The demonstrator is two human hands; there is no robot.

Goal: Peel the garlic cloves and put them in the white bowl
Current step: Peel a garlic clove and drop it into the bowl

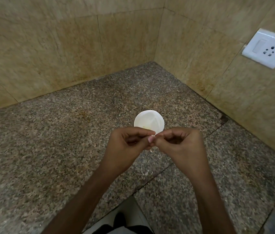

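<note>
A small white bowl (148,121) stands on the granite counter just beyond my hands, with something pale yellowish inside it. My left hand (128,142) and my right hand (178,142) meet fingertip to fingertip just in front of the bowl. Between them they pinch a small garlic clove (151,137), of which only a pale pinkish bit shows. A thin shred of skin (151,150) hangs below the fingers. Most of the clove is hidden by my fingers.
Bits of garlic skin (146,173) lie on the speckled counter (66,149) below my hands. Tiled walls close the corner behind and to the right. A white wall socket (266,48) sits on the right wall. The counter's front edge runs near my body.
</note>
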